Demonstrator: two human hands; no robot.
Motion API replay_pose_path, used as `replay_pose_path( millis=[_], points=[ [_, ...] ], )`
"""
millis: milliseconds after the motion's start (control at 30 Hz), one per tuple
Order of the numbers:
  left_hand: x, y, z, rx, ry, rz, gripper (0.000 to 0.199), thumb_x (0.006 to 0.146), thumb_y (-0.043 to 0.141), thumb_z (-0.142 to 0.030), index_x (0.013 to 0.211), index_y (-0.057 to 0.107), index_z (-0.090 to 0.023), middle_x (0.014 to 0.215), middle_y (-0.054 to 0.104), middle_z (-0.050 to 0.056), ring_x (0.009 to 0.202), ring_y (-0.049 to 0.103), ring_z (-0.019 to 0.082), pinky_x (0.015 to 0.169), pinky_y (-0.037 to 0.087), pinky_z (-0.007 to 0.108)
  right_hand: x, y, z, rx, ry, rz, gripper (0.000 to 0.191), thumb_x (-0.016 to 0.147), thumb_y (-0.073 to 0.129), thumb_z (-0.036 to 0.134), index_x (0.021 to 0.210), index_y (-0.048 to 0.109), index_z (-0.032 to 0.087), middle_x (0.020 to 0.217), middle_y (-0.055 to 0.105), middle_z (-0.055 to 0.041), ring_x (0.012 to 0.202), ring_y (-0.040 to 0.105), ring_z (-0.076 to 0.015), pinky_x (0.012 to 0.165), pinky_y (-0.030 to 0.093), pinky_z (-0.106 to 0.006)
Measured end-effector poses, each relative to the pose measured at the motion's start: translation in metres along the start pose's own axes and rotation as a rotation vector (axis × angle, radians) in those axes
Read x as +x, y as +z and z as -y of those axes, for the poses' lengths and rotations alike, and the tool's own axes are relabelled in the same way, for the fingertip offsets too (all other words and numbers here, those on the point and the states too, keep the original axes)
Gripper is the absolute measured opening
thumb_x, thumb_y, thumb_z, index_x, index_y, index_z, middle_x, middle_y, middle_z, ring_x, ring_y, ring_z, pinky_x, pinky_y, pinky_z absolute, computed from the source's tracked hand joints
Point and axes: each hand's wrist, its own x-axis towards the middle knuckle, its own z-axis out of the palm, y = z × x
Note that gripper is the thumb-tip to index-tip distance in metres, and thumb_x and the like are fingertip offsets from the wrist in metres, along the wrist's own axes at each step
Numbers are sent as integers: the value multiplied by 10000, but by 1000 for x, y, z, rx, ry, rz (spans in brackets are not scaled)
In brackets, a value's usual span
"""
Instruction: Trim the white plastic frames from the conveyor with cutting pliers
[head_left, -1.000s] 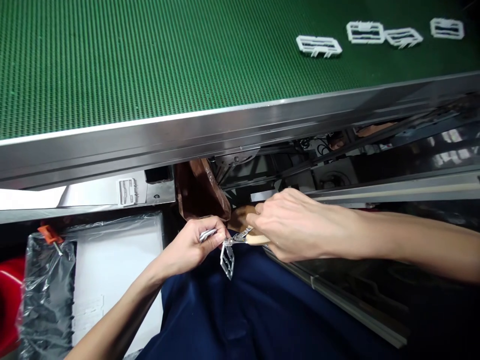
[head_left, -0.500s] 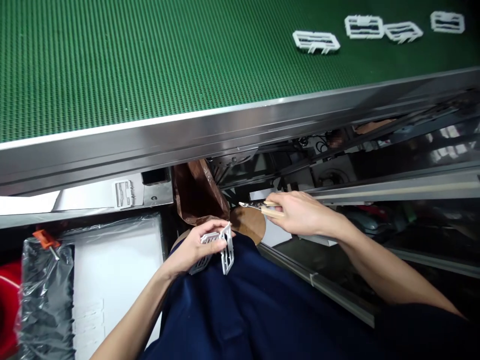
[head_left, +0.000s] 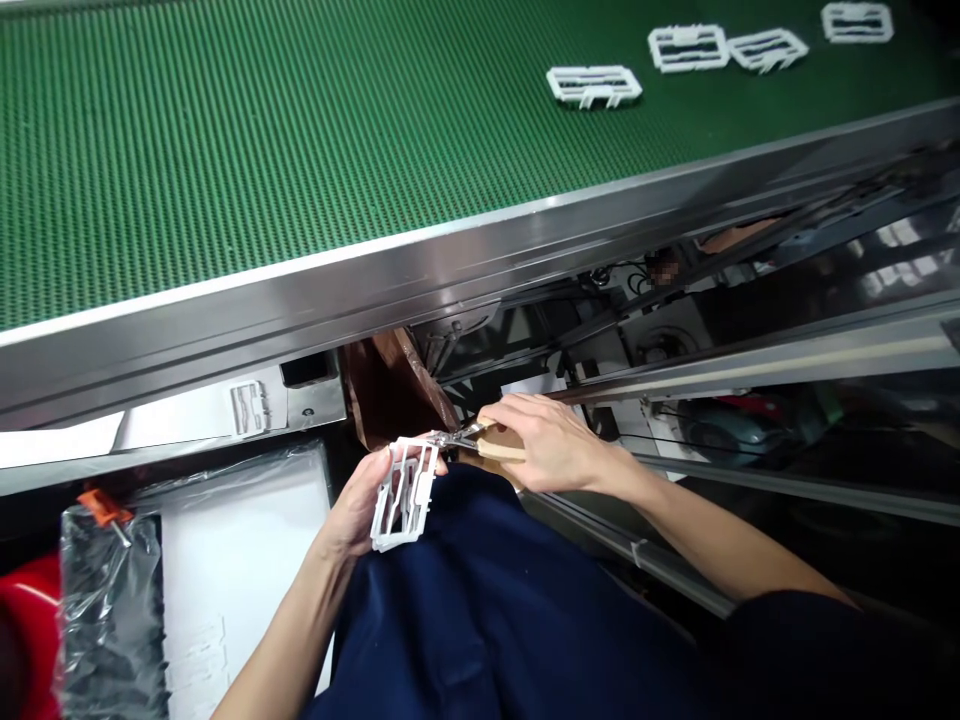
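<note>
In the head view, the left hand (head_left: pixel 360 500) grasps a white slotted plastic frame (head_left: pixel 424 488), tilted, perhaps with another behind it; the right hand (head_left: pixel 559 445) clasps cream-handled metal pliers (head_left: pixel 501 443), their tips at the frame's upper edge, though whether they bite is unclear. A slip there could nick the nearby left fingers, and a crooked squeeze might crack a thin bar. Just beyond the hands gapes a brown plastic bag (head_left: pixel 367 390); farther ahead the silver metal conveyor edge (head_left: pixel 420 255) limits forward reach, while dark blue cloth (head_left: pixel 480 580) crowds the near side
</note>
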Motion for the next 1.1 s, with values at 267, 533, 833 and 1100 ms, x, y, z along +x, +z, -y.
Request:
replay_pose_path(
  millis=[267,533,833,1100],
  points=[
    [-1,-8,3,16,0,36,539,724,632,-572,1071,655,-161,845,635,95,573,519,137,459,411,212,3,-7,1,-8,-39,35,197,800,554,350,927,581,202,798,578,-7,681,490,-121,589,285,-228],
    [-1,-6,2,-37,-13,73,501,729,657,-529,1043,673,-138,815,656,98,585,548,137,480,441,198,6,-9,0,105,-11,66,108,787,550,286,828,600,199,683,559,26,548,406,-79,532,215,-223],
    [10,3,-6,-327,87,9,400,839,597,-396,1199,581,-225,1017,663,94,736,627,155,613,541,236,20,32,6,927,331,-82,202,820,541,363,800,498,166,697,561,14,577,478,-84,535,367,-205],
    [18,1,-9,-331,202,-55,434,814,632,-356,1215,558,-207,1068,652,111,712,630,191,619,547,295,23,51,32,1333,305,-45,202,751,637,286,809,486,164,685,566,10,620,582,-116,520,419,-208]
  ],
)
